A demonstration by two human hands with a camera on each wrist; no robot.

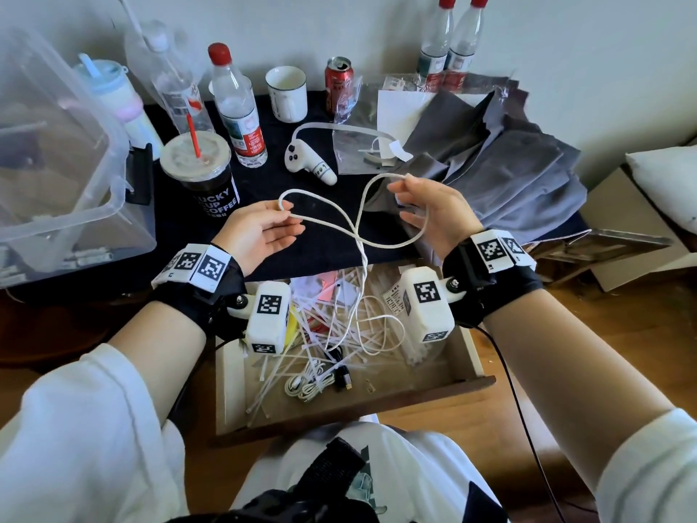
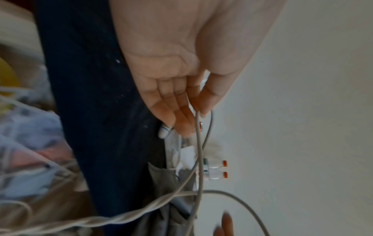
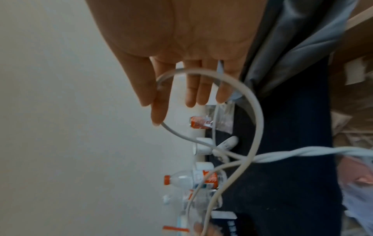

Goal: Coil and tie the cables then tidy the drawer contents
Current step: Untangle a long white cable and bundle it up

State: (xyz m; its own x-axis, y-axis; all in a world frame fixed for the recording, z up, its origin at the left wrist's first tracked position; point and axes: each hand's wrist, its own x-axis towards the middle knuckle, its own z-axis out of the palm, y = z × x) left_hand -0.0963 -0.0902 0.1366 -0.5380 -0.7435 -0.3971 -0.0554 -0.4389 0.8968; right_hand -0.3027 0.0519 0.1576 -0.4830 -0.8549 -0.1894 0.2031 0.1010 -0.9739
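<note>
We see the white cable point(image 1: 381, 241) held up above the open drawer point(image 1: 476, 356), stretched between both hands in two loops that cross in the middle. The left hand point(image 1: 264, 230) pinches the end of one loop between thumb and fingertips, its other fingers lying loosely straight. The right hand point(image 1: 433, 213) pinches the top of the other loop between thumb and forefinger, and that loop curves round below its palm. From the crossing, two twisted strands of the cable drop down into the drawer, where the rest lies in loose curls on a heap of white zip ties point(image 1: 301, 356). A coiled white cord and a black cable end point(image 1: 345, 381) lie near the drawer's front edge. Behind the drawer, the tabletop point(image 1: 320, 254) under a dark cloth carries a coffee cup point(image 1: 203, 179), a white controller point(image 1: 309, 166), and grey cloth point(image 1: 509, 164).
</note>
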